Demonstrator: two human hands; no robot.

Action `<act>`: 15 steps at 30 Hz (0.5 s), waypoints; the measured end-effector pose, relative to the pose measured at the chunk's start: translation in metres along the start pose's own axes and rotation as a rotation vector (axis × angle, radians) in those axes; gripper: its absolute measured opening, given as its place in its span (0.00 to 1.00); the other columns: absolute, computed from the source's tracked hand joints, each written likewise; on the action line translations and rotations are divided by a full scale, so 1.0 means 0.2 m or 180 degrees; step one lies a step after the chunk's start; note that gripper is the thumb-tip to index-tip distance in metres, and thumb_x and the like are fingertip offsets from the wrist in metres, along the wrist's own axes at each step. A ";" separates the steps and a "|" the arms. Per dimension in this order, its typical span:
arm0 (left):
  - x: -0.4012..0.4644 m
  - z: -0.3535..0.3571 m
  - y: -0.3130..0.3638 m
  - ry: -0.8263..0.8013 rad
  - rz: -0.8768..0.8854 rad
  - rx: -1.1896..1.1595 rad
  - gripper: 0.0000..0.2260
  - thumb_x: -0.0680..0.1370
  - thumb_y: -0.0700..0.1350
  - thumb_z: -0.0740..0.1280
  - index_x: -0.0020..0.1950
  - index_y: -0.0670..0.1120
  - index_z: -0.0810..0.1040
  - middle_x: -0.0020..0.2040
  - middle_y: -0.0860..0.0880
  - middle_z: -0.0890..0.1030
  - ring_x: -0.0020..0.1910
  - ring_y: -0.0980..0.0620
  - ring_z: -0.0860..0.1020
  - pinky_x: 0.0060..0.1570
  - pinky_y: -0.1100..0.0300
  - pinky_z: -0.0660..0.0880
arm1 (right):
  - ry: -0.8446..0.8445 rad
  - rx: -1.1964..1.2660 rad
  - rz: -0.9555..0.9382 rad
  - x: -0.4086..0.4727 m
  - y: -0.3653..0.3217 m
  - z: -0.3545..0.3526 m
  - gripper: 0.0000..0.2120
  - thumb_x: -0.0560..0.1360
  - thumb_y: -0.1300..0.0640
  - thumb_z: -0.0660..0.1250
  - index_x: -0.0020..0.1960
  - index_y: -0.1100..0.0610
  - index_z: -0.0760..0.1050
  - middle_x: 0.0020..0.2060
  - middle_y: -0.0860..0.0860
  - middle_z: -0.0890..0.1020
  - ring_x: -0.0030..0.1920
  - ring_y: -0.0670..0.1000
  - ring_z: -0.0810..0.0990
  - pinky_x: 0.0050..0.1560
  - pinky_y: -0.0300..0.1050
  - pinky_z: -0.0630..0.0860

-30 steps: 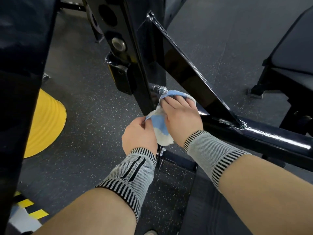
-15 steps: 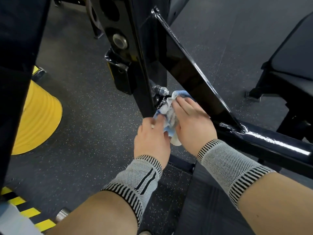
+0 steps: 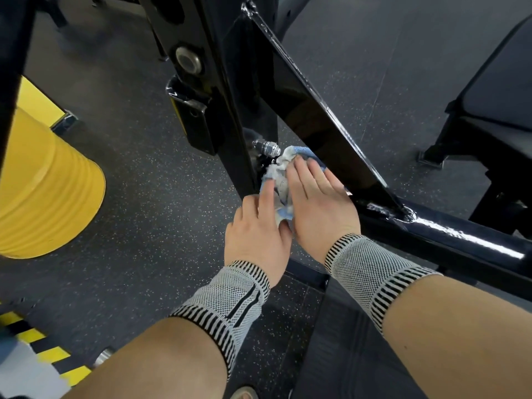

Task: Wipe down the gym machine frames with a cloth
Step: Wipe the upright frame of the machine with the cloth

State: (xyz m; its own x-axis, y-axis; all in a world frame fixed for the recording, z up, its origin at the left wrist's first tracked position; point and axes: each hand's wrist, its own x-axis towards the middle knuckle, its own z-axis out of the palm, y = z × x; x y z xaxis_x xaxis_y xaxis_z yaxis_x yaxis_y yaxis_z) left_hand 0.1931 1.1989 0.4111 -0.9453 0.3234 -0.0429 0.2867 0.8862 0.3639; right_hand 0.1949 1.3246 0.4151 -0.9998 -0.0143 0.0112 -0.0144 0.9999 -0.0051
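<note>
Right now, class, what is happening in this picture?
A person is wiping a black gym machine frame with a blue and white cloth. Both hands press the bunched cloth near a metal bolt low on the upright: the left hand beside the right hand. Both wrists wear grey knitted bands.

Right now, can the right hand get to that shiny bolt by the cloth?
Probably yes. The right hand presses the cloth just below the shiny bolt, and nothing shows between its fingertips and the bolt.
</note>
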 end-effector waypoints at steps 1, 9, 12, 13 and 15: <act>0.01 0.00 0.00 -0.0091 -0.0005 0.0043 0.35 0.78 0.50 0.62 0.77 0.53 0.41 0.65 0.47 0.67 0.59 0.47 0.73 0.55 0.51 0.72 | 0.0013 -0.0014 0.0008 -0.01 0.00 -0.01 0.34 0.78 0.50 0.54 0.78 0.62 0.47 0.77 0.56 0.53 0.77 0.54 0.51 0.71 0.44 0.40; 0.16 -0.09 0.10 -0.0706 -0.0730 -0.0229 0.40 0.79 0.43 0.58 0.73 0.65 0.29 0.45 0.49 0.76 0.35 0.50 0.74 0.40 0.56 0.72 | -0.0009 0.0062 0.0015 -0.04 -0.02 -0.03 0.31 0.79 0.53 0.47 0.77 0.63 0.40 0.78 0.59 0.46 0.78 0.55 0.45 0.71 0.46 0.36; 0.05 -0.08 0.02 -0.0850 -0.0621 -0.0037 0.43 0.79 0.42 0.59 0.70 0.65 0.25 0.33 0.49 0.75 0.29 0.51 0.74 0.34 0.56 0.74 | -0.0152 0.0104 -0.0047 -0.04 -0.01 -0.05 0.33 0.78 0.54 0.49 0.77 0.63 0.37 0.77 0.58 0.42 0.78 0.55 0.42 0.71 0.46 0.35; 0.06 -0.09 0.01 -0.0866 -0.0593 0.0055 0.42 0.79 0.42 0.59 0.70 0.64 0.25 0.32 0.48 0.75 0.28 0.51 0.74 0.34 0.56 0.76 | -0.0166 0.0101 -0.0056 -0.04 -0.01 -0.06 0.34 0.76 0.54 0.46 0.77 0.63 0.37 0.77 0.58 0.42 0.78 0.55 0.42 0.72 0.46 0.36; 0.13 -0.10 0.00 -0.0839 -0.0598 0.0012 0.41 0.79 0.42 0.59 0.71 0.65 0.27 0.35 0.47 0.77 0.29 0.51 0.75 0.36 0.54 0.77 | -0.0111 0.0139 -0.0054 -0.03 -0.01 -0.05 0.35 0.73 0.52 0.42 0.77 0.63 0.39 0.78 0.58 0.44 0.78 0.55 0.43 0.73 0.47 0.38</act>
State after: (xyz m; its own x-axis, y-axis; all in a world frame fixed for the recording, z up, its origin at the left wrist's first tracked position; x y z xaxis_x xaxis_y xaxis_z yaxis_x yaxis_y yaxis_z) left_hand 0.1647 1.2007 0.4287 -0.9090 0.2284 -0.3487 0.1121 0.9396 0.3233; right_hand 0.2013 1.3224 0.4255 -0.9992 -0.0324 -0.0231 -0.0312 0.9983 -0.0490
